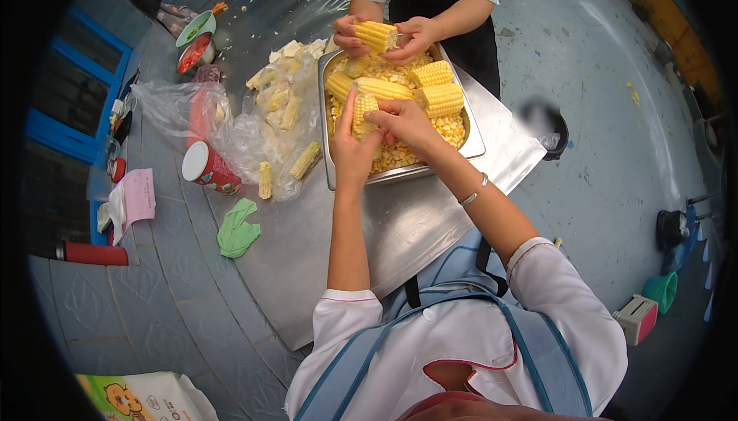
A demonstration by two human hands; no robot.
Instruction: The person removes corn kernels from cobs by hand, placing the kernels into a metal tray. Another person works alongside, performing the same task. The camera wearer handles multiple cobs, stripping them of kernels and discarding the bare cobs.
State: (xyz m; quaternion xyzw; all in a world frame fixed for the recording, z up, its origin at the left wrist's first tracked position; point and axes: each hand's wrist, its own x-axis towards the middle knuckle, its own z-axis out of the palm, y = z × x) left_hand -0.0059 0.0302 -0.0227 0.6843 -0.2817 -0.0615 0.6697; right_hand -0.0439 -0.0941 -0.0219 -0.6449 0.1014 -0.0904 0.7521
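My left hand (354, 150) is wrapped around a piece of corn on the cob (364, 113), held upright over a deep steel pan (474, 133). The fingers of my right hand (406, 124) press against the cob's right side. Loose corn kernels (448, 130) fill the pan. More cob pieces lie on them: a long one (383, 89) just beyond my hands, and two short ones, one nearer (441, 100) and one farther (432, 73), at the right. Across the pan, a co-worker's hands (418, 35) hold another corn cob (376, 36).
Left of the pan, a clear plastic bag (242, 138) lies with stripped cobs (305, 160) on the steel table (282, 283). A red canister with a white lid (211, 167) and a green cloth (238, 228) are near it. Bowls of chopped food (196, 52) stand at the far left.
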